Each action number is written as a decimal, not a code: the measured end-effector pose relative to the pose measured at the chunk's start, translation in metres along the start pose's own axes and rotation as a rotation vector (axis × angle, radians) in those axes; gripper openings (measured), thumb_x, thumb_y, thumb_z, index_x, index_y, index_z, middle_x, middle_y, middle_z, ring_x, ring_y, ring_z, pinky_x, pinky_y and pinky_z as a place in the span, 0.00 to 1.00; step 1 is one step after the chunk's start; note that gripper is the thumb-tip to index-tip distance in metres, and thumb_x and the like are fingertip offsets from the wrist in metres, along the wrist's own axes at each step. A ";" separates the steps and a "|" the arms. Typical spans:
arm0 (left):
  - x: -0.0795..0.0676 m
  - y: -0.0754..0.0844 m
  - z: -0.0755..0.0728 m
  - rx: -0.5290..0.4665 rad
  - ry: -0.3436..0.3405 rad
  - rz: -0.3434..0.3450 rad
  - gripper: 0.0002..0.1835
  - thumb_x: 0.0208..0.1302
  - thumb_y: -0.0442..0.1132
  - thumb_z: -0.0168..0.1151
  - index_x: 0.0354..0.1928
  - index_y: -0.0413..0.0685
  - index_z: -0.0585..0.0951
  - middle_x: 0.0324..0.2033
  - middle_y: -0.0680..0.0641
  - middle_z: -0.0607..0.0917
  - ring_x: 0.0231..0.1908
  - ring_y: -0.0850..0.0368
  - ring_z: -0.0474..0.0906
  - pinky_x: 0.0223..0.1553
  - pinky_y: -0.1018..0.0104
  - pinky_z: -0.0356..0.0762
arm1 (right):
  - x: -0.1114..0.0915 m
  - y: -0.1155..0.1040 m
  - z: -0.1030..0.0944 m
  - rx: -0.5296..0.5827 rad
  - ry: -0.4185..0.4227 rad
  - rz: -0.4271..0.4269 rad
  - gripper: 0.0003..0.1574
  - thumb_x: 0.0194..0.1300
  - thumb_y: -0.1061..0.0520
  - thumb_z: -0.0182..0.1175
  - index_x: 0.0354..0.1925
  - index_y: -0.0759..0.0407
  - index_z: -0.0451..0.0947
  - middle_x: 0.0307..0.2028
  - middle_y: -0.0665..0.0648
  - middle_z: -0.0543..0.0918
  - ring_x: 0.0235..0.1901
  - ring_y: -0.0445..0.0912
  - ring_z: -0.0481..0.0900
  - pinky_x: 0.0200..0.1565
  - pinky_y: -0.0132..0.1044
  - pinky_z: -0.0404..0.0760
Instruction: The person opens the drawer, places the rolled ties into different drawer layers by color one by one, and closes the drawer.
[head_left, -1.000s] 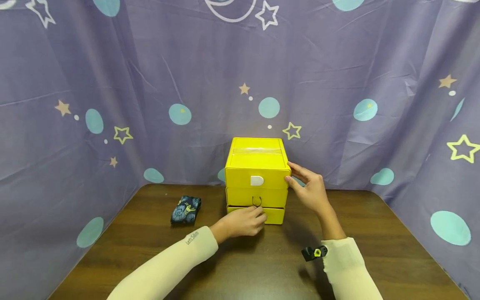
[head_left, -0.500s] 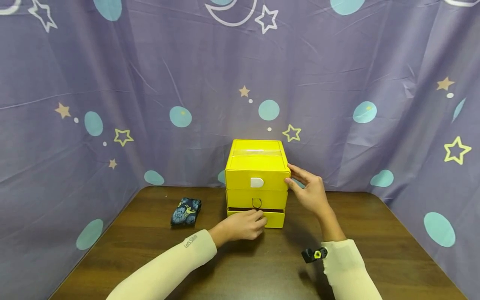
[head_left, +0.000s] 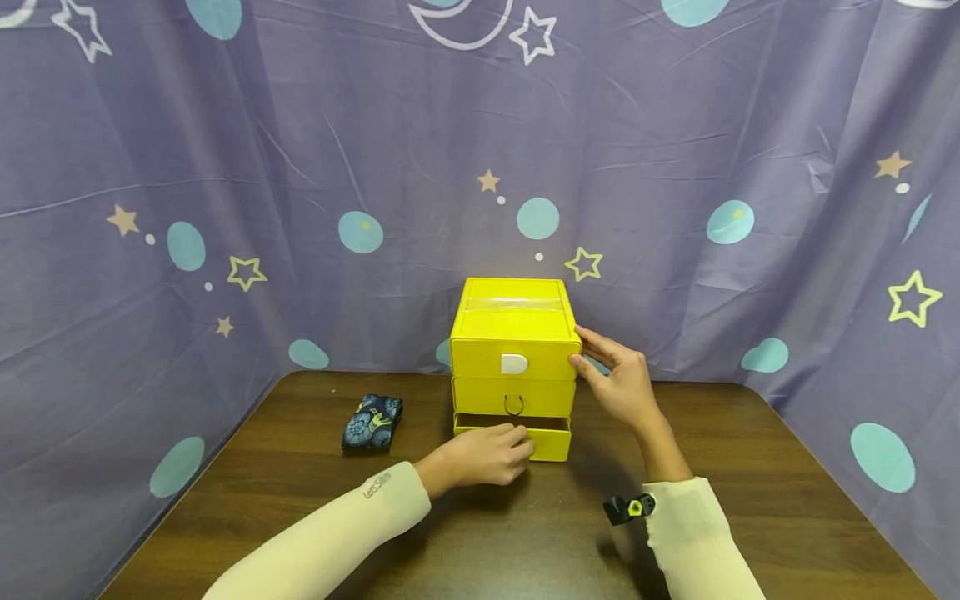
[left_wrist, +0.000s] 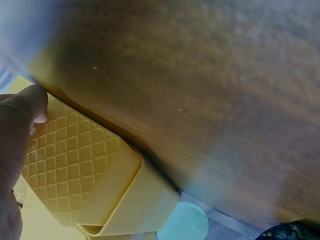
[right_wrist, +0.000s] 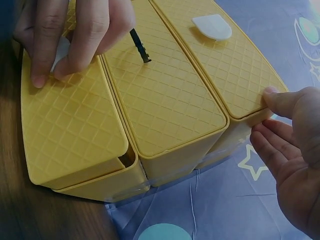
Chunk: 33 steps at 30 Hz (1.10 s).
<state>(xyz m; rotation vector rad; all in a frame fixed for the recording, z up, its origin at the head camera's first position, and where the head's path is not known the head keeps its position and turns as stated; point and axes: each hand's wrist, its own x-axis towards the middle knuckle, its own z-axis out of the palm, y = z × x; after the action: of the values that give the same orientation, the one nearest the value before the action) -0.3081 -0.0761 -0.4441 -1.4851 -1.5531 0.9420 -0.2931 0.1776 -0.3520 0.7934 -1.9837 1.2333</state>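
A yellow three-tier drawer box [head_left: 517, 308] stands on the table, with clear tape across its top. Its bottom drawer [head_left: 551, 444] is partly pulled out, leaving a dark gap above its front. My left hand [head_left: 483, 456] pinches the white tab [right_wrist: 61, 52] on that drawer; the fingers partly cover it in the right wrist view. My right hand [head_left: 618, 379] grips the upper right corner of the box, thumb on the front and fingers at the side. A black loop [head_left: 513, 406] hangs on the middle drawer, and a white tab [head_left: 514, 364] marks the top one.
A folded dark blue patterned cloth item [head_left: 372, 422] lies on the wooden table [head_left: 315, 517], left of the box. Behind the table hangs a purple curtain [head_left: 420, 150] with stars and dots. A black device [head_left: 628, 508] sits at the right sleeve cuff.
The bottom drawer has slid further out toward me, and my left hand has come slightly nearer with it. My right hand stays at the box's corner.
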 end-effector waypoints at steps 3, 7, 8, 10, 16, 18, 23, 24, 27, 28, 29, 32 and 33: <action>-0.001 0.000 -0.003 -0.002 0.007 0.008 0.11 0.76 0.37 0.56 0.44 0.59 0.87 0.46 0.51 0.79 0.44 0.53 0.73 0.43 0.66 0.77 | 0.000 0.000 0.000 0.002 0.003 -0.005 0.28 0.62 0.73 0.68 0.60 0.76 0.77 0.56 0.72 0.82 0.51 0.63 0.85 0.53 0.38 0.84; -0.001 0.002 -0.006 -0.005 0.019 0.020 0.12 0.76 0.37 0.56 0.44 0.60 0.87 0.47 0.51 0.79 0.44 0.53 0.73 0.44 0.66 0.77 | 0.000 0.000 0.000 0.004 0.006 -0.007 0.27 0.62 0.73 0.68 0.60 0.76 0.77 0.56 0.72 0.82 0.51 0.63 0.85 0.53 0.42 0.84; -0.001 0.002 -0.006 -0.002 0.021 0.023 0.11 0.76 0.37 0.56 0.43 0.60 0.87 0.47 0.51 0.79 0.44 0.53 0.73 0.44 0.66 0.77 | 0.000 0.000 0.000 0.004 0.005 -0.006 0.27 0.62 0.73 0.68 0.60 0.76 0.77 0.56 0.72 0.82 0.51 0.63 0.85 0.52 0.43 0.84; -0.001 0.003 -0.007 -0.006 0.023 0.026 0.11 0.76 0.37 0.56 0.43 0.60 0.87 0.46 0.51 0.79 0.44 0.53 0.73 0.43 0.66 0.77 | 0.000 0.000 0.000 0.005 0.003 -0.003 0.27 0.62 0.73 0.68 0.60 0.76 0.77 0.56 0.72 0.82 0.51 0.63 0.85 0.52 0.44 0.84; -0.002 0.004 -0.008 -0.010 0.028 0.036 0.12 0.77 0.37 0.55 0.44 0.59 0.87 0.46 0.51 0.79 0.44 0.53 0.74 0.43 0.65 0.77 | 0.000 -0.001 0.000 0.002 0.002 -0.001 0.27 0.62 0.73 0.68 0.60 0.76 0.77 0.56 0.72 0.82 0.51 0.62 0.85 0.52 0.44 0.84; -0.002 0.004 -0.008 -0.014 0.033 0.037 0.12 0.76 0.37 0.55 0.44 0.59 0.87 0.46 0.51 0.79 0.43 0.53 0.73 0.42 0.65 0.77 | 0.000 -0.001 0.000 0.001 0.004 -0.004 0.27 0.63 0.73 0.68 0.60 0.76 0.77 0.56 0.72 0.82 0.51 0.62 0.85 0.52 0.44 0.84; -0.001 0.004 -0.011 -0.017 0.046 0.040 0.12 0.76 0.37 0.56 0.42 0.60 0.87 0.45 0.51 0.79 0.42 0.53 0.73 0.41 0.66 0.75 | 0.001 -0.002 0.000 0.003 0.003 -0.012 0.27 0.62 0.73 0.68 0.60 0.77 0.77 0.55 0.72 0.83 0.50 0.62 0.86 0.52 0.41 0.84; -0.001 0.004 -0.011 -0.017 0.050 0.041 0.12 0.76 0.37 0.56 0.42 0.60 0.87 0.45 0.51 0.79 0.42 0.53 0.73 0.40 0.66 0.75 | 0.001 -0.002 0.000 0.004 0.003 -0.013 0.27 0.62 0.73 0.68 0.60 0.77 0.77 0.55 0.72 0.83 0.50 0.63 0.86 0.53 0.38 0.84; -0.001 0.005 -0.012 -0.014 0.059 0.042 0.12 0.76 0.38 0.56 0.42 0.60 0.87 0.44 0.51 0.79 0.42 0.54 0.73 0.40 0.66 0.75 | 0.001 -0.002 0.000 0.001 0.001 -0.014 0.28 0.62 0.73 0.68 0.60 0.77 0.77 0.55 0.73 0.83 0.50 0.63 0.86 0.52 0.31 0.83; -0.002 0.005 -0.012 -0.013 0.061 0.042 0.12 0.76 0.38 0.55 0.42 0.60 0.87 0.44 0.51 0.79 0.42 0.54 0.73 0.40 0.66 0.75 | 0.001 -0.002 0.000 -0.002 0.000 -0.014 0.28 0.62 0.73 0.68 0.60 0.77 0.77 0.55 0.73 0.83 0.50 0.63 0.86 0.52 0.29 0.82; -0.002 0.006 -0.013 -0.014 0.063 0.040 0.11 0.76 0.38 0.55 0.41 0.59 0.87 0.44 0.51 0.78 0.42 0.54 0.73 0.39 0.67 0.75 | 0.000 -0.002 0.000 -0.004 -0.001 -0.015 0.28 0.62 0.73 0.68 0.60 0.77 0.77 0.55 0.73 0.83 0.50 0.64 0.85 0.52 0.28 0.82; -0.003 0.007 -0.013 -0.013 0.067 0.037 0.11 0.76 0.39 0.56 0.41 0.59 0.87 0.44 0.52 0.78 0.42 0.55 0.73 0.39 0.67 0.74 | 0.000 -0.003 0.000 -0.004 -0.004 -0.013 0.28 0.63 0.73 0.68 0.60 0.77 0.77 0.55 0.73 0.83 0.50 0.64 0.85 0.53 0.30 0.82; -0.003 0.007 -0.014 -0.016 0.068 0.036 0.10 0.76 0.39 0.56 0.40 0.59 0.87 0.44 0.52 0.79 0.42 0.55 0.73 0.39 0.67 0.74 | 0.000 -0.003 0.000 -0.005 -0.004 -0.013 0.28 0.63 0.73 0.68 0.61 0.77 0.77 0.55 0.73 0.83 0.50 0.63 0.85 0.53 0.32 0.83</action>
<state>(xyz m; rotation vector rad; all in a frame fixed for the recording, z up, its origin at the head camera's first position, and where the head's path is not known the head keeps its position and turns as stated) -0.2925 -0.0784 -0.4447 -1.5457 -1.4928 0.8922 -0.2911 0.1769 -0.3503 0.8059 -1.9810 1.2195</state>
